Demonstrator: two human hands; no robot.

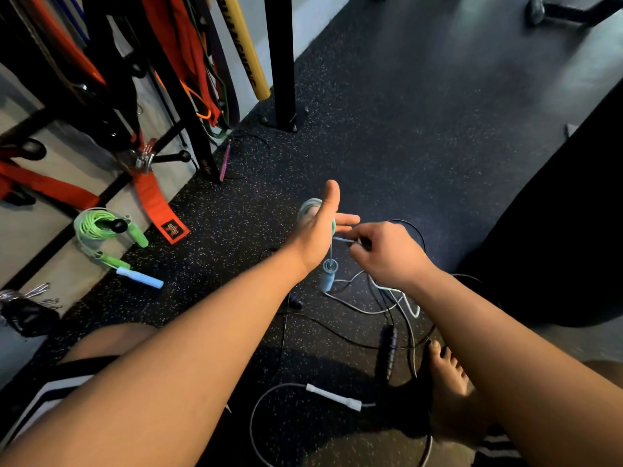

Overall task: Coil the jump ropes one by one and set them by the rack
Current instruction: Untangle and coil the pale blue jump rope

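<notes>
My left hand (pixel 318 227) is held out in front of me with the fingers straight and the thumb up, and the pale blue jump rope (pixel 308 207) is looped in several turns round its palm; I am carrying those turns on the flat hand, not clenching them. One blue handle (pixel 327 278) of that rope hangs just below the hand, above the floor (pixel 404 129). My right hand (pixel 387 254), just to the right of the left, has its fingers curled and pinches a strand of the same rope close to the left fingertips; the loose length drops from there into a tangle on the floor near me. In that tangle lie a black handle (pixel 386 352) with thin black cord, and nearer still a white handle (pixel 333 396) with its grey cord curving off to the left. My bare foot (pixel 448 369) rests just right of the black handle. Far left, a coiled green jump rope (pixel 96 227) sits at the foot of the rack (pixel 188 106), with a light blue handle (pixel 140 277) lying just beside it. A pink handle (pixel 225 161) lies farther off by a rack post.
</notes>
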